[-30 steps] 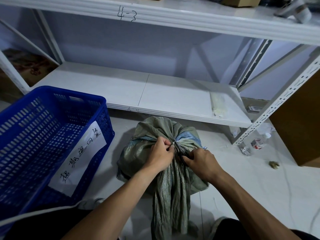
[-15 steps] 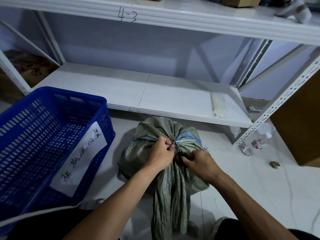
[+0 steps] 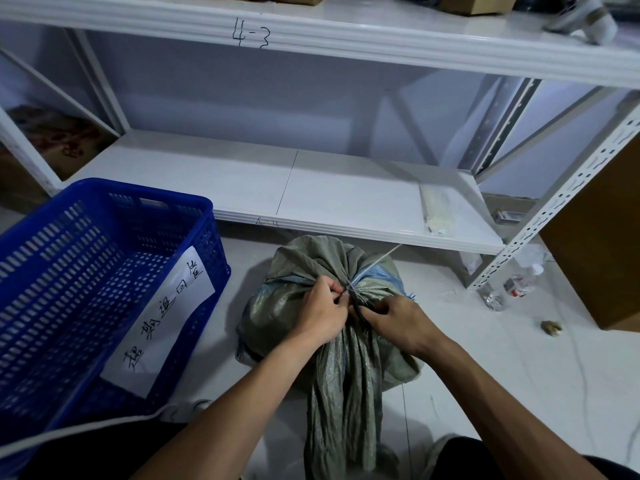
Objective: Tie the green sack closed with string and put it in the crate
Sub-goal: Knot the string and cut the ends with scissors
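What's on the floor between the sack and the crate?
Nothing. The head view shows only bare pale floor between the sack and the crate.

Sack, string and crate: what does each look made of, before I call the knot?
Sack: woven plastic cloth, it seems; dull grey-green with a slight sheen, a fine weave and crisp creases. String: a thin pale strand, pulled straight; the fibre is too fine to tell. Crate: moulded blue plastic, fairly glossy, its walls pierced with slots, with a paper label on it.
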`<action>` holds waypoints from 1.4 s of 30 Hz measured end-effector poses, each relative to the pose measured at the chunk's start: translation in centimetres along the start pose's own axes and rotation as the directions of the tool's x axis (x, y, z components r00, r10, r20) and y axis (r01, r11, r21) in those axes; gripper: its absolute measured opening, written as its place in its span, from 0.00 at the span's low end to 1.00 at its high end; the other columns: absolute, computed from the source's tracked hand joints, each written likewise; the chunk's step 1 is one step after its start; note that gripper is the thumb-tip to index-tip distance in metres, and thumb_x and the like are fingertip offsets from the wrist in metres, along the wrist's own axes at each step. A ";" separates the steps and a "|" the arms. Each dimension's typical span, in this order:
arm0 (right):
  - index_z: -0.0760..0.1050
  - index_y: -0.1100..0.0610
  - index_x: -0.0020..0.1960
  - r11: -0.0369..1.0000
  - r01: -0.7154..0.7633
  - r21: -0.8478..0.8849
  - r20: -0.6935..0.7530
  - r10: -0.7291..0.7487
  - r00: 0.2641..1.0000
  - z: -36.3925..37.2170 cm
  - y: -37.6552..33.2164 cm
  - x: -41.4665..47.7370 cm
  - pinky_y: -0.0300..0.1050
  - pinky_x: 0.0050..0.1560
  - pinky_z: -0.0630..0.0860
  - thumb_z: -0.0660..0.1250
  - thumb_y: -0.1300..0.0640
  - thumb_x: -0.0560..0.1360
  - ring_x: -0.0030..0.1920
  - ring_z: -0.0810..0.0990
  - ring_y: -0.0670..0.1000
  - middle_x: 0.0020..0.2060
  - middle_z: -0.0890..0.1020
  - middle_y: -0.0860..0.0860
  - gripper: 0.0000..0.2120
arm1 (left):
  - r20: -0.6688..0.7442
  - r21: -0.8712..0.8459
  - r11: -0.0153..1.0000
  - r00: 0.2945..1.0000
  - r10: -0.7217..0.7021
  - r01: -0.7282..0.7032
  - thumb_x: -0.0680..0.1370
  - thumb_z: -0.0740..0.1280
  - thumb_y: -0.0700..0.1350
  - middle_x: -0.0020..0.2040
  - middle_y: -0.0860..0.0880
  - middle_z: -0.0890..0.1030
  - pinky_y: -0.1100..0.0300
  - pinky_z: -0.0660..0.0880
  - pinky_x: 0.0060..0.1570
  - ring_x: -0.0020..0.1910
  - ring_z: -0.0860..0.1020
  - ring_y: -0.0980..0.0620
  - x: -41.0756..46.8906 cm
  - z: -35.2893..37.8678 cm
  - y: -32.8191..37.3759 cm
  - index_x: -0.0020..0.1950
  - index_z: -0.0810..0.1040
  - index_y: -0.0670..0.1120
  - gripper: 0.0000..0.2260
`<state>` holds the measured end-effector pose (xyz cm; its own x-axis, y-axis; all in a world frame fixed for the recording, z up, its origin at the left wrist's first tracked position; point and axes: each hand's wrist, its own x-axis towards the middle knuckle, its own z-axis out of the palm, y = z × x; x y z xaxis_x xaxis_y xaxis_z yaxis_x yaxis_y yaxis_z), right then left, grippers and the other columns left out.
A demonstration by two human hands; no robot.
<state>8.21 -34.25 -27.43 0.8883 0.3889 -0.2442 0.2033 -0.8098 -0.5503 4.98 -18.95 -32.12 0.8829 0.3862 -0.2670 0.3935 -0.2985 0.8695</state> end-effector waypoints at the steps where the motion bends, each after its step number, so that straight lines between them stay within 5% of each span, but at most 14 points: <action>1: 0.69 0.56 0.29 1.000 -0.002 0.003 0.006 0.002 1.000 0.0 0.0 0.0 0.47 0.34 0.69 0.64 0.36 0.73 0.30 0.73 0.49 0.27 0.75 0.50 0.25 | -0.001 -0.001 1.000 1.000 -0.002 0.002 0.80 0.66 0.48 0.54 0.51 0.82 0.49 0.78 0.56 0.52 0.80 0.52 0.0 0.0 0.0 0.47 0.69 0.54 0.06; 17: 0.69 0.55 0.29 0.989 -0.073 0.129 0.059 0.066 0.996 -0.1 -0.1 0.4 0.45 0.34 0.66 0.66 0.35 0.73 0.31 0.70 0.49 0.27 0.73 0.48 0.27 | -0.023 0.024 1.000 1.000 0.008 -0.007 0.79 0.67 0.47 0.52 0.51 0.83 0.52 0.77 0.54 0.51 0.80 0.51 0.4 -0.1 -0.3 0.47 0.70 0.53 0.06; 24: 0.75 0.55 0.32 0.903 -0.129 0.409 0.152 0.072 0.986 -0.1 -0.3 -0.2 0.38 0.25 0.60 0.71 0.38 0.73 0.28 0.65 0.47 0.23 0.72 0.46 0.22 | -0.044 0.064 0.998 0.999 0.017 -0.014 0.78 0.67 0.49 0.51 0.51 0.82 0.52 0.76 0.54 0.51 0.80 0.51 0.7 -0.3 -0.4 0.45 0.70 0.54 0.06; 32: 0.80 0.57 0.36 0.835 -0.187 0.518 0.238 0.069 0.969 0.1 -0.2 -0.5 0.37 0.27 0.63 0.71 0.44 0.74 0.28 0.67 0.46 0.25 0.73 0.47 0.17 | -0.039 0.065 0.998 0.999 0.022 -0.020 0.79 0.67 0.47 0.53 0.50 0.82 0.55 0.76 0.53 0.52 0.79 0.51 0.6 -0.4 -0.3 0.49 0.72 0.52 0.04; 42: 0.81 0.59 0.43 0.792 -0.227 0.567 0.263 0.088 0.961 0.3 -0.2 0.1 0.44 0.36 0.70 0.72 0.36 0.70 0.33 0.76 0.50 0.31 0.81 0.53 0.24 | 0.035 0.045 0.999 0.999 -0.002 0.000 0.79 0.66 0.45 0.55 0.50 0.82 0.50 0.76 0.59 0.54 0.80 0.51 0.6 -0.6 -0.2 0.52 0.73 0.50 0.04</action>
<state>8.10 -33.90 -27.57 0.7632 0.4182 -0.4926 -0.2746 -0.4801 -0.8331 5.27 -18.13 -32.15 0.8905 0.3562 -0.2830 0.4049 -0.3371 0.8500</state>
